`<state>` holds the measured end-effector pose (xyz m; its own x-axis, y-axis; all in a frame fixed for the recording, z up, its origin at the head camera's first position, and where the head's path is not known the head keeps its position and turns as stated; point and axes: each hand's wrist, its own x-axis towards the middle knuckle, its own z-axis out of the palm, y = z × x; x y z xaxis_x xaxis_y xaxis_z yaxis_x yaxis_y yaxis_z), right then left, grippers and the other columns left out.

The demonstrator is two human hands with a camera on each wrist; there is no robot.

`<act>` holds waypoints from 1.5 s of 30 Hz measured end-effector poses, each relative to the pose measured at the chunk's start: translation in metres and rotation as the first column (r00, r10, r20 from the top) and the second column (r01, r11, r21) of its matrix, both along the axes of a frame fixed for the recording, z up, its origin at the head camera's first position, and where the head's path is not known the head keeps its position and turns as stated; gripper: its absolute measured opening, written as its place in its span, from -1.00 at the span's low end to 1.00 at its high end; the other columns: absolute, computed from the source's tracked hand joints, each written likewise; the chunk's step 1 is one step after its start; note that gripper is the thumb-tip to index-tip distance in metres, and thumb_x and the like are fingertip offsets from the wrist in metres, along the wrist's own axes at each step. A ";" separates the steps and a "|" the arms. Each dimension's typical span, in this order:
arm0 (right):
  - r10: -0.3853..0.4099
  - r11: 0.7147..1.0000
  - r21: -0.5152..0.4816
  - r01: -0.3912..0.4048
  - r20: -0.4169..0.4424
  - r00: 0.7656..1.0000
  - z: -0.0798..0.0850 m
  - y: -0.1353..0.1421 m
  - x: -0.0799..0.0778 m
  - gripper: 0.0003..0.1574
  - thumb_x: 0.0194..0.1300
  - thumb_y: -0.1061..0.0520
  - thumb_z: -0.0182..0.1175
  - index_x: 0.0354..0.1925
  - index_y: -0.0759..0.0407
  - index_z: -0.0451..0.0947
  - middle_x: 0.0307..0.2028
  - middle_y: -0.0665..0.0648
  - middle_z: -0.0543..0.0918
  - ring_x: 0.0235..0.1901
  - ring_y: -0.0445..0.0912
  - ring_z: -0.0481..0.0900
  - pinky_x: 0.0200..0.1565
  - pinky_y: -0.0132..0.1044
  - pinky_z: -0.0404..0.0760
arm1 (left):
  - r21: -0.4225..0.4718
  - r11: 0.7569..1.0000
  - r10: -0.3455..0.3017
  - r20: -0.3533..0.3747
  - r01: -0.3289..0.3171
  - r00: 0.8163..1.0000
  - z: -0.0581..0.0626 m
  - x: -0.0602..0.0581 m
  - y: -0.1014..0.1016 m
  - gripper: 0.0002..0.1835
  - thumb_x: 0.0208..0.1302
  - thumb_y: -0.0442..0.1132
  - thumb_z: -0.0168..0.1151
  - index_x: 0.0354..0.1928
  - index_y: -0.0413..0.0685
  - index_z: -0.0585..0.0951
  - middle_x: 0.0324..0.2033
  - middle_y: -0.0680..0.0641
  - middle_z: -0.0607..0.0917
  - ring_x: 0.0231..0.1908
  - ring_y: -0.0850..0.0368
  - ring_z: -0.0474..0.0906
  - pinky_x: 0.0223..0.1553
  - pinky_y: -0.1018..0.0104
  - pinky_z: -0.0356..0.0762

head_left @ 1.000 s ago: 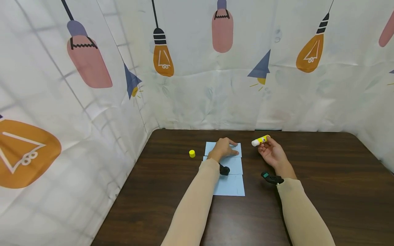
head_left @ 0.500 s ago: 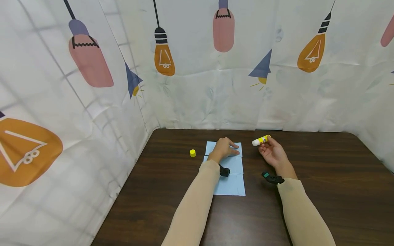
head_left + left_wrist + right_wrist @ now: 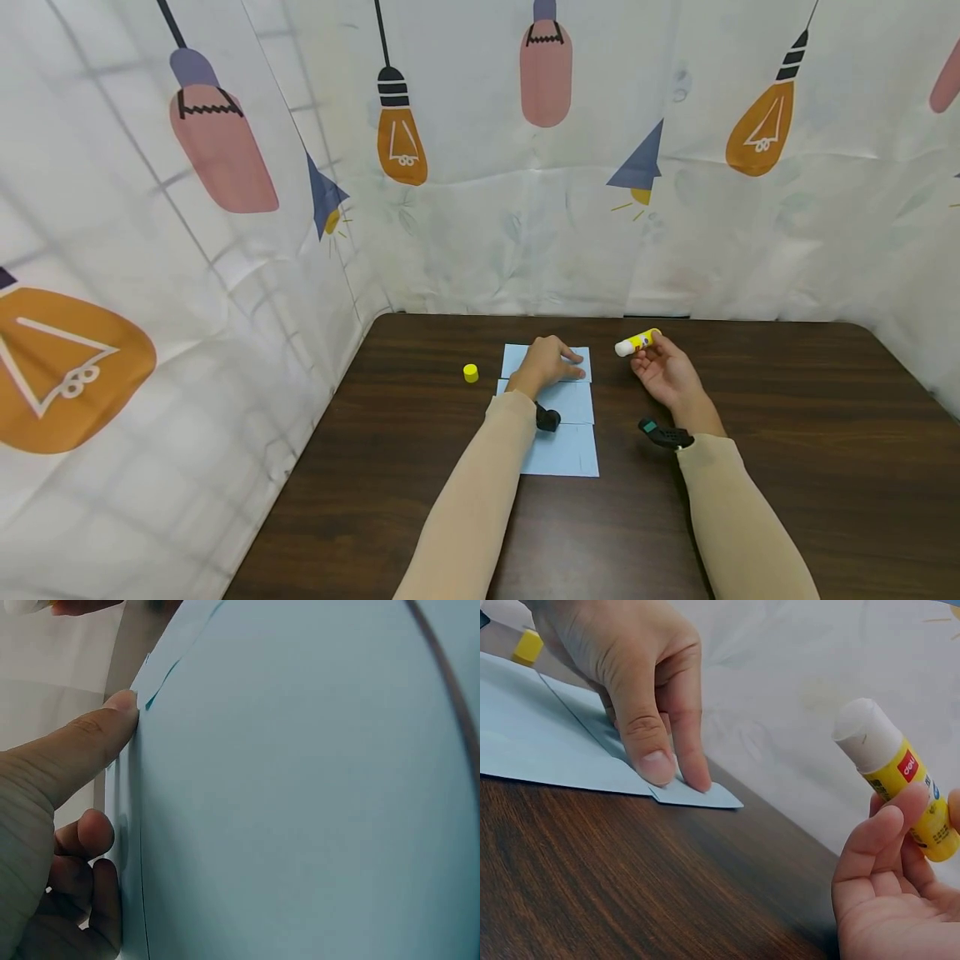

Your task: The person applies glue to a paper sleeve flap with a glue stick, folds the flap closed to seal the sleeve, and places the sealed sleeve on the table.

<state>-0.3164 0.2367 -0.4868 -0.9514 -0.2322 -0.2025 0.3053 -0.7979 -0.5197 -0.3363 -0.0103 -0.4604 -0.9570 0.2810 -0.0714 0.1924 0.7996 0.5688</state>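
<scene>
Light blue paper (image 3: 562, 452) lies on the table in three stacked sections, with seams between them. My left hand (image 3: 542, 367) rests on the far section, its thumb and fingertips pressing down near the upper seam. In the right wrist view, the left thumb (image 3: 646, 750) and a finger touch the paper close to its edge. Off to the paper's right, my right hand (image 3: 667, 382) holds a yellow and white glue stick (image 3: 637, 342) above the table, uncapped, its white end tilted toward the left. The stick's lower end is partly hidden by the fingers.
A yellow cap (image 3: 470, 373) stands on the dark wooden table (image 3: 360, 475), left of the paper. A white curtain (image 3: 480, 242) printed with lamps hangs behind the table's far edge and along the left side. Each wrist wears a black strapped device (image 3: 663, 434).
</scene>
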 end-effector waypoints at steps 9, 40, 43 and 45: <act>0.009 1.000 0.013 -0.009 0.010 1.000 0.003 -0.002 0.003 -0.79 0.57 -0.01 0.07 -0.06 0.09 0.36 -0.22 0.07 0.52 -0.28 -0.12 0.56 -0.17 -0.38 0.60 | -0.018 1.000 -0.007 0.003 0.007 1.000 0.001 0.001 -0.002 -0.64 0.20 0.03 0.51 0.06 0.33 0.77 0.25 -0.01 0.68 0.34 0.05 0.51 0.31 0.11 0.50; 0.038 0.986 0.163 -0.039 0.013 0.999 0.008 -0.009 0.011 -0.75 0.60 -0.08 0.00 -0.04 0.05 0.28 -0.34 0.02 0.47 -0.43 -0.18 0.40 -0.30 -0.40 0.48 | 0.097 0.975 -0.181 -0.180 0.200 0.967 0.007 0.041 -0.009 -0.74 0.38 -0.09 0.34 0.04 0.05 0.75 -0.51 0.11 0.59 -0.56 0.31 0.39 -0.49 0.47 0.35; 0.042 0.976 0.212 -0.053 0.056 0.998 0.011 -0.010 0.016 -0.67 0.58 -0.10 0.05 0.06 0.04 0.22 -0.30 0.03 0.46 -0.37 -0.18 0.45 -0.23 -0.42 0.55 | 0.097 0.976 -0.177 -0.179 0.197 0.968 0.008 0.053 -0.014 -0.75 0.38 -0.08 0.34 0.01 0.04 0.76 -0.50 0.12 0.58 -0.56 0.31 0.39 -0.48 0.46 0.35; 0.050 0.970 0.232 -0.068 0.083 0.995 0.013 -0.011 0.020 -0.63 0.57 -0.10 0.05 0.10 0.03 0.18 -0.27 0.04 0.45 -0.34 -0.19 0.47 -0.19 -0.43 0.57 | 0.110 0.976 -0.165 -0.176 0.186 0.970 0.007 0.060 -0.017 -0.76 0.38 -0.07 0.34 -0.01 0.05 0.77 -0.49 0.13 0.59 -0.54 0.31 0.39 -0.46 0.45 0.35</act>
<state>-0.2960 0.2257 -0.4743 -0.9172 -0.2251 -0.3287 0.3938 -0.6364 -0.6633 -0.2764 -0.0274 -0.4530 -0.8873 0.4426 0.1295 0.4230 0.6693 0.6108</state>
